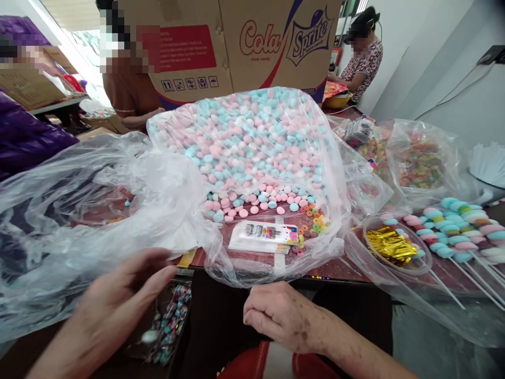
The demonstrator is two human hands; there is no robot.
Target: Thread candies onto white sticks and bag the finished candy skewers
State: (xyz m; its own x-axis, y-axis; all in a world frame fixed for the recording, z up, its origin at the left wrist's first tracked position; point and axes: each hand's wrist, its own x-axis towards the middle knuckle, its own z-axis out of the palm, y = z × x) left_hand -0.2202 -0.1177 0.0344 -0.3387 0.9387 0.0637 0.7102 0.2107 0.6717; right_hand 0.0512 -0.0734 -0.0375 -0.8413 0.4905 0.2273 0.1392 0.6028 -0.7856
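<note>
My left hand [122,300] is over the table's front edge at the left, fingers stretched forward and thumb apart, with nothing seen in it. It is nearest to the crumpled clear plastic bag [165,195]. My right hand [280,316] is curled closed above my lap, just before the table edge; whatever its fingers may hold is hidden. Beyond it lies a stack of printed white packets [262,237], beside small ring-shaped candies [311,223]. Behind them, a large open clear bag holds pink, blue and white round candies [256,137], some spilling out at its mouth.
At the right are a plastic tub of gold twist ties [389,245] and several marshmallow-like candy skewers [453,231] on white sticks. Bags of ring candies [422,163] lie behind them. A big cardboard box [236,47] stands at the back. Wrapped candies [169,326] sit below the table edge.
</note>
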